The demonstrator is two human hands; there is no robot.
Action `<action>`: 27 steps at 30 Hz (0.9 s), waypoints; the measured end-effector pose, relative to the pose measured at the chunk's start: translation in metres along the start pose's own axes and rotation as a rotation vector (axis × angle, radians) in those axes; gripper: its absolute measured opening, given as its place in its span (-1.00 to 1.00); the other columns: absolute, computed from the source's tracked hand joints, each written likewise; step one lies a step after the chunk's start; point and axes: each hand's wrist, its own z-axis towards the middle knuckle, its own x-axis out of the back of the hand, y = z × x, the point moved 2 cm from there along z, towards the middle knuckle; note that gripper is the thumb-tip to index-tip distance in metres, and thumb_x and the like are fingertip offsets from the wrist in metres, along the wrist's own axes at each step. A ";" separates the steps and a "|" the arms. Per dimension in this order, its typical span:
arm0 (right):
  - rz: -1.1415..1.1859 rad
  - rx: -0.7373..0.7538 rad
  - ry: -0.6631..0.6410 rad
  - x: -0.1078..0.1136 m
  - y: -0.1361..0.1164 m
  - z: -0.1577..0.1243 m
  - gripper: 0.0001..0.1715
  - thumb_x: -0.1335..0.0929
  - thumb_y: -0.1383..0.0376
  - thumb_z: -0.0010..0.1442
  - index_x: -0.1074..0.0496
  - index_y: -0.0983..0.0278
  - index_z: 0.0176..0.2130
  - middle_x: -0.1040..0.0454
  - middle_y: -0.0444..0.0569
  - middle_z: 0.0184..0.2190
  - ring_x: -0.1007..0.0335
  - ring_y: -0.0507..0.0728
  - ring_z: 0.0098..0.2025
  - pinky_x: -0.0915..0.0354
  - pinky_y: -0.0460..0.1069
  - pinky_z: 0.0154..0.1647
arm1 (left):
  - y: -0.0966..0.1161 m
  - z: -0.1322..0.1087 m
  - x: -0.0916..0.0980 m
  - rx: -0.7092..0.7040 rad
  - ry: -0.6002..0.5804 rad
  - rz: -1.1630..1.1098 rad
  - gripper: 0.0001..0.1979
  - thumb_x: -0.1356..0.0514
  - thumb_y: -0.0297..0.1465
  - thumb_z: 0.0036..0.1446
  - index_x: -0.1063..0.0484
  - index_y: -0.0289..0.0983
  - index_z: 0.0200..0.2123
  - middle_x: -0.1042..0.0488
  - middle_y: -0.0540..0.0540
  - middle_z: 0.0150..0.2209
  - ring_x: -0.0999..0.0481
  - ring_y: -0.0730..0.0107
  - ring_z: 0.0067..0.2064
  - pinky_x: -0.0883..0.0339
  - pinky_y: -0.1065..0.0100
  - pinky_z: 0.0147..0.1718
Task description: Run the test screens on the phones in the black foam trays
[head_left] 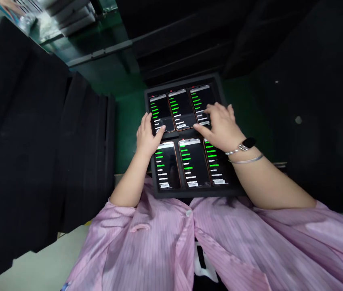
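r hand (221,125) part-hides 2 phones (200,100), blk stacks (38,133) at l.

Green surface (125,125), black stacks (34,133) at left; dim light

The place looked like a workshop or factory workstation for electronics. Six flat black smartphones (194,165), their screens lit with lists of green and white text, lay in rows in a black rectangular compartmented tray (195,193). Tall stacks of matte black slabs (22,133) crowded the dark green table (127,133).
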 end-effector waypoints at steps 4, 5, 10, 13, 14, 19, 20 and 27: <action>0.073 0.087 0.332 0.043 -0.006 -0.025 -0.35 -0.22 -0.10 0.51 -0.27 0.23 0.34 -0.40 0.30 0.34 -0.24 0.47 0.45 0.04 0.56 0.55 | -0.009 -0.016 -0.005 0.008 0.115 -0.116 -0.12 0.07 0.29 0.38 -0.17 -0.22 0.45 -0.26 -0.38 0.46 -0.27 0.03 0.52 -0.19 0.03 0.50; 0.118 0.120 0.386 0.055 -0.011 -0.036 -0.37 -0.24 -0.08 0.50 -0.27 0.22 0.35 -0.42 0.30 0.31 -0.30 0.47 0.42 -0.02 0.55 0.54 | -0.009 -0.027 -0.006 0.021 0.123 -0.146 -0.15 0.09 0.28 0.40 -0.15 -0.21 0.45 -0.27 -0.38 0.46 -0.29 0.05 0.51 -0.23 0.04 0.48; 0.246 0.230 0.355 0.098 -0.040 -0.100 -0.45 -0.35 0.12 0.46 -0.31 0.09 0.36 -0.49 0.16 0.27 -0.35 0.43 0.41 -0.11 0.47 0.56 | 0.004 -0.108 0.000 -0.034 0.028 -0.180 -0.26 0.04 0.18 0.45 -0.08 -0.11 0.48 -0.21 -0.33 0.50 -0.21 0.07 0.56 -0.12 -0.03 0.53; 0.249 0.285 0.240 0.092 -0.052 -0.128 -0.50 -0.40 0.17 0.40 -0.38 0.11 0.28 -0.57 0.14 0.18 -0.41 0.47 0.36 -0.11 0.51 0.53 | 0.015 -0.154 0.010 -0.074 -0.044 -0.131 -0.25 -0.06 0.16 0.43 -0.06 -0.09 0.50 -0.11 -0.35 0.55 -0.09 -0.04 0.60 -0.05 -0.14 0.54; 0.249 0.304 0.188 0.085 -0.055 -0.134 -0.52 -0.40 0.17 0.39 -0.40 0.14 0.25 -0.58 0.14 0.16 -0.42 0.48 0.34 -0.13 0.53 0.51 | 0.018 -0.164 0.013 -0.075 -0.068 -0.122 -0.23 -0.08 0.15 0.43 -0.05 -0.09 0.50 -0.08 -0.37 0.56 -0.08 -0.08 0.61 -0.07 -0.17 0.53; 0.222 0.334 -0.008 0.030 -0.064 -0.156 -0.53 -0.34 0.13 0.44 -0.39 0.24 0.25 -0.49 0.21 0.28 -0.30 0.49 0.43 -0.10 0.54 0.50 | 0.021 -0.183 0.017 -0.049 -0.137 -0.059 -0.23 -0.13 0.12 0.42 -0.08 -0.11 0.50 -0.05 -0.41 0.57 -0.12 -0.15 0.59 -0.13 -0.24 0.48; 0.208 0.327 -0.011 0.020 -0.064 -0.159 -0.51 -0.33 0.12 0.45 -0.38 0.26 0.26 -0.47 0.23 0.31 -0.27 0.50 0.45 -0.07 0.55 0.51 | 0.022 -0.184 0.016 -0.049 -0.135 -0.047 -0.24 -0.14 0.12 0.41 -0.10 -0.13 0.49 -0.05 -0.42 0.57 -0.13 -0.15 0.58 -0.13 -0.24 0.48; 0.118 0.281 -0.020 -0.009 -0.065 -0.172 -0.40 -0.31 0.09 0.46 -0.35 0.30 0.35 -0.38 0.29 0.39 -0.17 0.52 0.50 0.05 0.60 0.53 | 0.025 -0.184 0.014 -0.068 -0.124 0.022 -0.29 -0.15 0.09 0.42 -0.22 -0.22 0.42 -0.11 -0.47 0.54 -0.19 -0.21 0.55 -0.17 -0.23 0.45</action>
